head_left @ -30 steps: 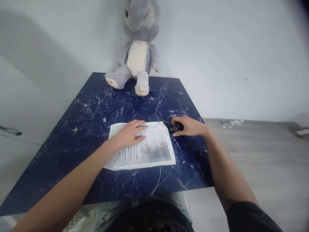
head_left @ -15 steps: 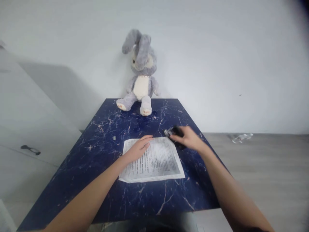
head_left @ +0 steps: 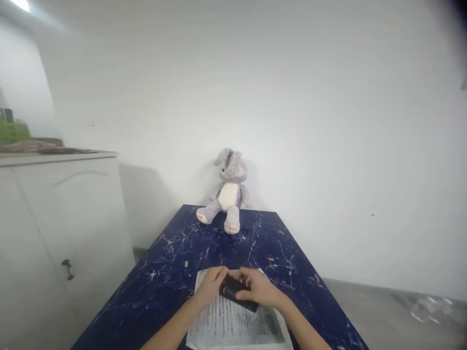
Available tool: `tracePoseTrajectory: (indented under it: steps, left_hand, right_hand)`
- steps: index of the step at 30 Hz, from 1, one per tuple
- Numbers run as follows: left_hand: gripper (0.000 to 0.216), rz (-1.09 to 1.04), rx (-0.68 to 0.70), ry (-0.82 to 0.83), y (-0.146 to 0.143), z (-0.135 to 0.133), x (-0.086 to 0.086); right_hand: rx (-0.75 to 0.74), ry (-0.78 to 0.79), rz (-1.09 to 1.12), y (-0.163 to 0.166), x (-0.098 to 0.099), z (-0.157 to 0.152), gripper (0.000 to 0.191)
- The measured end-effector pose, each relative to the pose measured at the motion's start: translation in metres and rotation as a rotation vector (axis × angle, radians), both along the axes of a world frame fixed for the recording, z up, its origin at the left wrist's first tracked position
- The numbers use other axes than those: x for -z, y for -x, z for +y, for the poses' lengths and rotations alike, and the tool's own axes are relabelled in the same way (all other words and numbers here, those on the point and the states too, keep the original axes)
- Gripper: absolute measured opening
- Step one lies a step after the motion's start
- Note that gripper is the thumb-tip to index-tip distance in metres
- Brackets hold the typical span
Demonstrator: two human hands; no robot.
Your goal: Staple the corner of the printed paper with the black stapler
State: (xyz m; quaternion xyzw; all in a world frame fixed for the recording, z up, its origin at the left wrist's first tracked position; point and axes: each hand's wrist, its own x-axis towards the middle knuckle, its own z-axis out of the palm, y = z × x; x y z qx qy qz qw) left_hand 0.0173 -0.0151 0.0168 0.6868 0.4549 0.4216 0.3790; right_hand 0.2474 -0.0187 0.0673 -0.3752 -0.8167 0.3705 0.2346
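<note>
Black stapler (head_left: 235, 293) sits above the paper (head_left: 233, 326), clasped by the right hand (head_left: 260, 290) at its 3 o'clock; the left hand (head_left: 210, 288) touches its 9 o'clock end with curled fingers, grip unclear.

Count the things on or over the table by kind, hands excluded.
Plush rabbit: 1
Printed paper: 1
Black device: 1
Pale scrap: 1
Total: 4
</note>
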Motion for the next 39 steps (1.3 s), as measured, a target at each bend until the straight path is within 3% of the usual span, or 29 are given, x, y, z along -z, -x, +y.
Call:
tracePoseTrajectory:
  steps: [3, 6, 11, 17, 22, 25, 27, 30, 34, 36, 39]
  left_hand:
    - [0.066, 0.064, -0.005, -0.011, 0.002, -0.001, -0.002]
    - [0.063, 0.069, 0.005, 0.003, 0.001, 0.000, -0.003]
    - [0.069, -0.182, -0.025, 0.127, -0.001, 0.004, 0.002]
    - [0.079, -0.310, -0.086, 0.159, 0.001, 0.011, 0.007]
    - [0.081, -0.379, -0.086, 0.175, 0.004, 0.016, 0.012]
    - [0.073, -0.504, -0.091, 0.216, 0.009, 0.022, 0.016]
    - [0.064, -0.659, -0.129, 0.238, 0.013, 0.025, 0.017]
    - [0.041, -0.911, -0.139, 0.327, 0.020, 0.026, 0.012]
    - [0.027, -1.050, 0.101, 0.624, 0.023, 0.019, 0.001]
    - [0.022, -1.048, 0.162, 0.688, 0.022, 0.015, -0.001]
    - [0.008, -1.007, 0.113, 0.620, 0.018, 0.012, 0.004]
  right_hand:
    - [-0.275, 0.302, 0.269, -0.024, 0.002, -0.002, 0.055]
    - [-0.316, 0.465, 0.441, -0.036, 0.012, -0.007, 0.061]
    - [-0.268, 0.535, 0.493, -0.033, 0.025, -0.008, 0.070]
    - [-0.236, 0.481, 0.431, -0.029, 0.013, -0.012, 0.070]
    - [-0.166, 0.158, 0.244, -0.008, 0.013, -0.016, 0.059]
    - [-0.036, -0.081, 0.067, 0.008, 0.027, -0.015, 0.043]
    - [0.036, -0.261, 0.022, 0.013, 0.039, -0.014, 0.048]
    - [0.102, -0.685, -0.087, 0.014, 0.055, -0.010, 0.065]
    - [0.122, -1.199, -0.356, 0.017, 0.070, -0.004, 0.052]
    - [0.125, -1.299, -0.428, 0.021, 0.074, -0.002, 0.044]
    - [0.147, -1.327, -0.464, 0.025, 0.078, -0.003, 0.039]
